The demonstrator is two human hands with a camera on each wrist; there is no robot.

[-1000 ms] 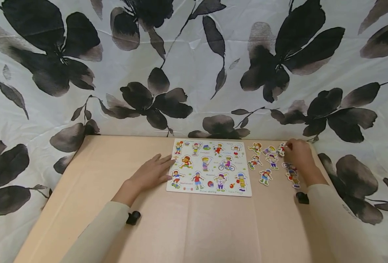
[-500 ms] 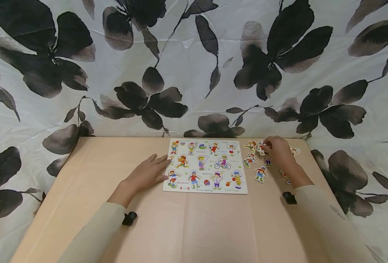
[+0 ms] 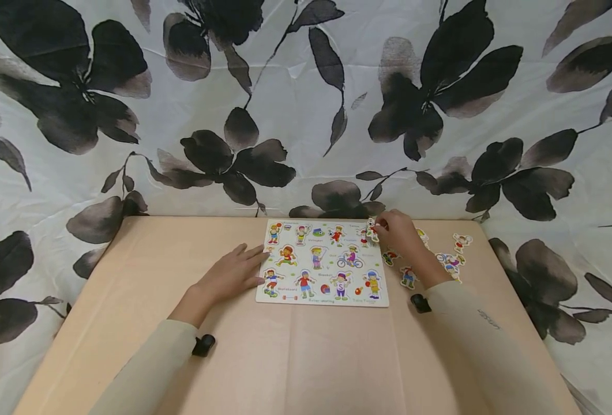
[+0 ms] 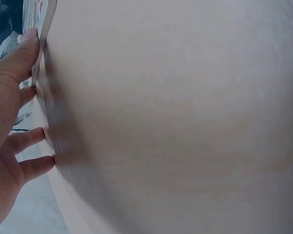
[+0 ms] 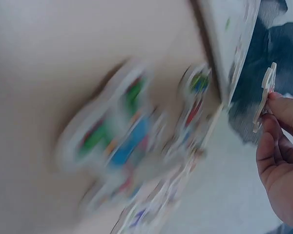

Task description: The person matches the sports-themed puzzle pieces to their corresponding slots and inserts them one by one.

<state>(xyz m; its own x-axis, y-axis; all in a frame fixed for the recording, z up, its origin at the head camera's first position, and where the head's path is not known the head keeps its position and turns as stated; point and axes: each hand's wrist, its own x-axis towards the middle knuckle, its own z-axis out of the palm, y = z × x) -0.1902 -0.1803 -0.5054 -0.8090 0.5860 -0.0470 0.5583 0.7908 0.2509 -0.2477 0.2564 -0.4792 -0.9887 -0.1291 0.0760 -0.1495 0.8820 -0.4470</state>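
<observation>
A white puzzle board (image 3: 306,271) printed with small figures of children at sports lies flat at the far side of the table. My left hand (image 3: 233,274) touches its left edge with fingers spread; in the left wrist view the thumb (image 4: 20,58) lies against the board's rim. Over the board's top right corner, my right hand (image 3: 400,233) pinches a puzzle piece (image 3: 372,229) between thumb and fingers. The right wrist view shows that piece (image 5: 267,95) edge-on, raised above the table, so its picture is mostly hidden.
Right of the board lie several loose puzzle pieces, among them one with a blue shirt (image 3: 408,278) and another near the table's right edge (image 3: 461,242). My right forearm covers part of them. A floral cloth (image 3: 331,115) hangs behind the table.
My right hand has moved left from the far right pieces to the board's top right corner, carrying the puzzle piece. The left hand has stayed at the board's left edge.
</observation>
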